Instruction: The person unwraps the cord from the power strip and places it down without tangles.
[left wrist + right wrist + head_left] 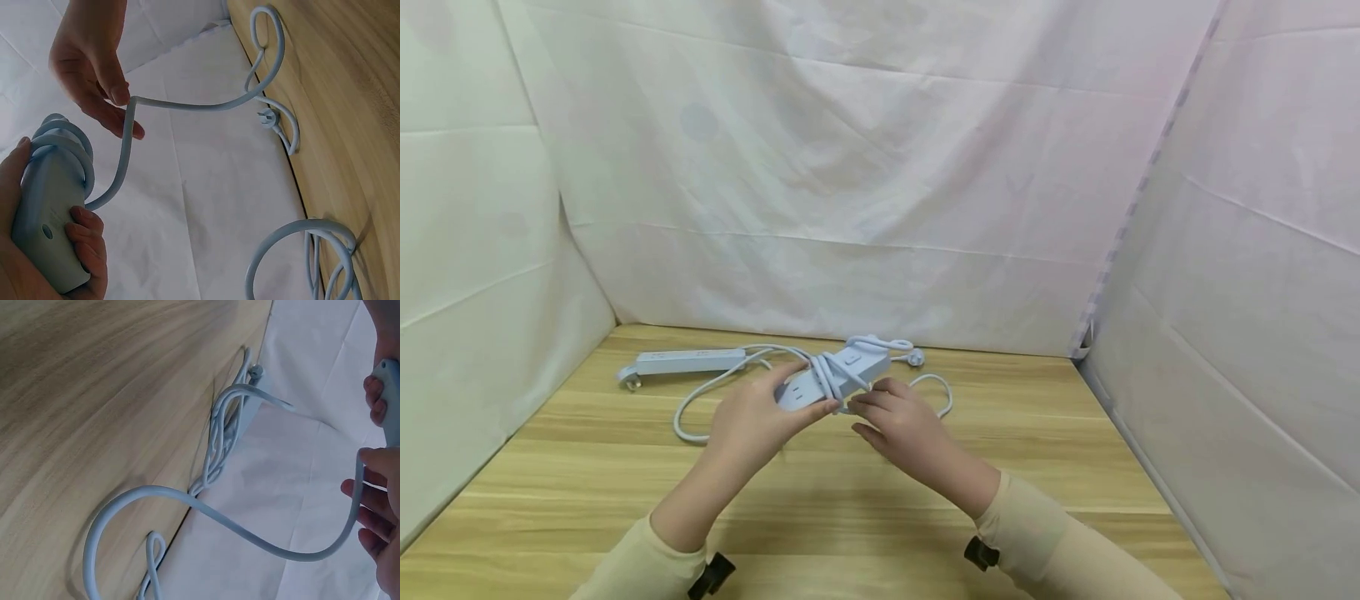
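Observation:
A white power strip point(801, 392) is held over the table in my left hand point(748, 417), thumb on one side and fingers on the other. Its cord point(61, 140) goes round the body in several turns. Beyond the turns, a length of the cord point(122, 156) runs to my right hand point(910, 429), which pinches it between thumb and fingers close to the strip. From there the cord point(250, 537) hangs in a wide curve toward the table. The strip's underside with a small round hole faces the left wrist view.
A second white power strip point(688, 360) lies at the back left of the wooden table point(850, 533), its plug point(628, 377) at its left end. Loose cord loops point(683, 408) lie beside it. Another plug point(915, 357) rests near the back edge. White cloth point(880, 167) hangs around the table.

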Motion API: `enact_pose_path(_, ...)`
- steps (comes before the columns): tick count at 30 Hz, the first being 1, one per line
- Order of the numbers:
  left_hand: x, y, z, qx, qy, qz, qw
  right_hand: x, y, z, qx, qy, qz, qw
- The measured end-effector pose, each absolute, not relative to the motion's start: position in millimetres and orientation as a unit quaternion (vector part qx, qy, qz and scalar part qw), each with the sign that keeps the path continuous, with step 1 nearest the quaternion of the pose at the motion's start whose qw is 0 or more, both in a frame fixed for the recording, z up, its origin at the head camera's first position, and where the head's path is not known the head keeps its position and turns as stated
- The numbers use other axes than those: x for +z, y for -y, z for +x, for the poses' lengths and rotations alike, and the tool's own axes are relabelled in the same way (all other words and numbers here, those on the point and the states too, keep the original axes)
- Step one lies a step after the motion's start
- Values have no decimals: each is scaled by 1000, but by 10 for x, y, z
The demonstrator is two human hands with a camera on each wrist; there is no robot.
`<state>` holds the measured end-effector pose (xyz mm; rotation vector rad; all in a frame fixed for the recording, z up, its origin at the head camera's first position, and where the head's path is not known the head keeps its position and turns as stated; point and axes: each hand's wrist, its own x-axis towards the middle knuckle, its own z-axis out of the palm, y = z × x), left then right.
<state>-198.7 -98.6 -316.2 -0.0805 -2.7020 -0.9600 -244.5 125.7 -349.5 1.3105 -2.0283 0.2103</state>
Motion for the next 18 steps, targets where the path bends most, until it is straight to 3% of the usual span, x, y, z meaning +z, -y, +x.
enact_pose_path(9, -3187, 945, -1915, -334, 923, -79, 173, -3484, -1263, -2563, 120, 831, 465, 281)
enact_pose_path(18, -3223, 908, -1865, -308, 933, -122, 140, -3427, -1391, -2593, 172, 863, 400, 257)
